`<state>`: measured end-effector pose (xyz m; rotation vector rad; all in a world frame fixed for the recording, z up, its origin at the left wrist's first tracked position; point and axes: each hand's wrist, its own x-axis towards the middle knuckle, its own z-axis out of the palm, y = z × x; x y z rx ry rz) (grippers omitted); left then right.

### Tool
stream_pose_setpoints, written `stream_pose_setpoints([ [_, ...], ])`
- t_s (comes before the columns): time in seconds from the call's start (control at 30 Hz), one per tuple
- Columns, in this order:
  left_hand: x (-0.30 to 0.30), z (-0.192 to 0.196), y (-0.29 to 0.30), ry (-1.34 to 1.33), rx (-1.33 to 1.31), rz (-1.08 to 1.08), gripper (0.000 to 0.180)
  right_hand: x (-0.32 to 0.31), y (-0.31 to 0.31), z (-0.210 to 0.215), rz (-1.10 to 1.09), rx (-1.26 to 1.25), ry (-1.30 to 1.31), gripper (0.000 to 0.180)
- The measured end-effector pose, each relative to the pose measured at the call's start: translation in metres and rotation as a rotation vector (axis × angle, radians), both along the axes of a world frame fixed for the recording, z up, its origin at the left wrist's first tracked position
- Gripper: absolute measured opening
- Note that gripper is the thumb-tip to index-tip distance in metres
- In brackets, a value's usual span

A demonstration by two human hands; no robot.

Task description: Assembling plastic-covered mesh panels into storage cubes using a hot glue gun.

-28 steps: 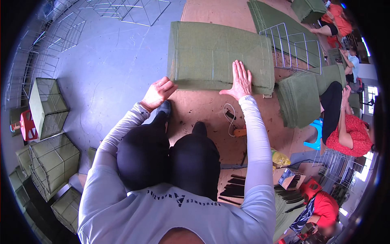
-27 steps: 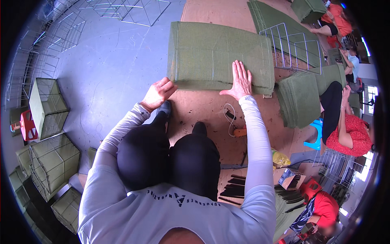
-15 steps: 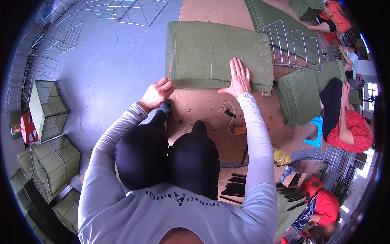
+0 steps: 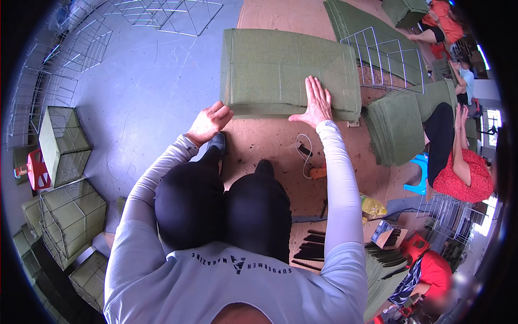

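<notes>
In front of me lies a wire frame wrapped in green mesh cloth (image 4: 286, 62), its thin wires showing through the weave. My left hand (image 4: 209, 122) is closed at the near left corner of the cloth, fingers pinched at its edge; the fingertips are partly hidden. My right hand (image 4: 316, 105) lies flat with spread fingers on the near edge of the cloth, right of its middle. Below that hand, a white cord (image 4: 298, 148) and a tool with an orange handle (image 4: 318, 173) lie on the brown board (image 4: 253, 143).
A bare wire frame (image 4: 380, 59) stands beyond the cloth's right end, above stacked green mesh sheets (image 4: 396, 127). Mesh-covered frames (image 4: 73, 221) and a red stool (image 4: 38, 169) line the left. Co-workers sit at right, one in a red top (image 4: 464, 175) by a blue stool (image 4: 418, 175).
Both my hands stay almost where they were on the cloth. At right, the red-topped co-worker's arms have shifted slightly.
</notes>
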<state>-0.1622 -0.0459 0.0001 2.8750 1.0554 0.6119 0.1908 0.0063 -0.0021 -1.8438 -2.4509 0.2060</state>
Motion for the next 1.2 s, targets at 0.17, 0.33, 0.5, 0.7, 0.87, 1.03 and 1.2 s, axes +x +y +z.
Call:
stream_pose_setpoints([
  [0.17,0.001,0.005,0.000,-0.023,0.056,-0.010,0.026,0.000,0.000,-0.001,0.000,0.011,-0.038,0.145],
  [0.33,0.002,0.002,-0.002,-0.024,0.062,-0.016,0.029,0.000,0.001,0.001,-0.009,0.004,-0.059,0.143],
  [0.5,0.002,-0.003,-0.002,-0.001,0.067,-0.015,0.030,-0.001,-0.001,0.002,-0.032,-0.007,-0.050,0.141],
  [0.7,0.003,-0.007,-0.003,-0.010,0.081,-0.002,0.030,-0.003,-0.002,0.004,-0.038,-0.030,-0.045,0.139],
  [0.87,0.002,-0.014,0.000,0.001,0.060,0.019,0.028,-0.003,-0.002,0.004,-0.028,-0.033,-0.027,0.141],
  [1.03,0.003,-0.020,0.000,-0.041,0.039,0.034,0.028,0.002,-0.005,0.005,-0.017,0.038,0.066,0.135],
  [1.2,-0.004,-0.027,0.000,-0.060,0.049,0.049,0.030,-0.029,-0.054,-0.004,-0.302,0.265,0.611,0.056],
])
